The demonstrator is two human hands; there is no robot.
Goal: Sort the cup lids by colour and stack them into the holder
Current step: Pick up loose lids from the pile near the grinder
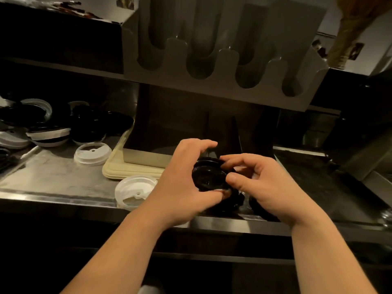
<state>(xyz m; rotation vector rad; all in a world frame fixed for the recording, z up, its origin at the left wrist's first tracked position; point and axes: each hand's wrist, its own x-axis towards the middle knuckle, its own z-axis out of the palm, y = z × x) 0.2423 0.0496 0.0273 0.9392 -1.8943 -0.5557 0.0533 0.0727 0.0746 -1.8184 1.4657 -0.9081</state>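
Black lids [209, 177]: short uneven stack, well below the holder [222, 66], just above the desk's [53, 177] front edge. Gripped from both sides, left hand [182, 183] and right hand [261, 183] curled round the rims. Likely to fan apart and drop under uneven squeezing; could also sweep off the white lid [135, 192] at that edge.

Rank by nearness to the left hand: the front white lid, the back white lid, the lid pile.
1. Front white lid, just left of the left hand, nearest the camera.
2. Back white lid, farther left, beside the tray.
3. Lid pile, far left, at the back.
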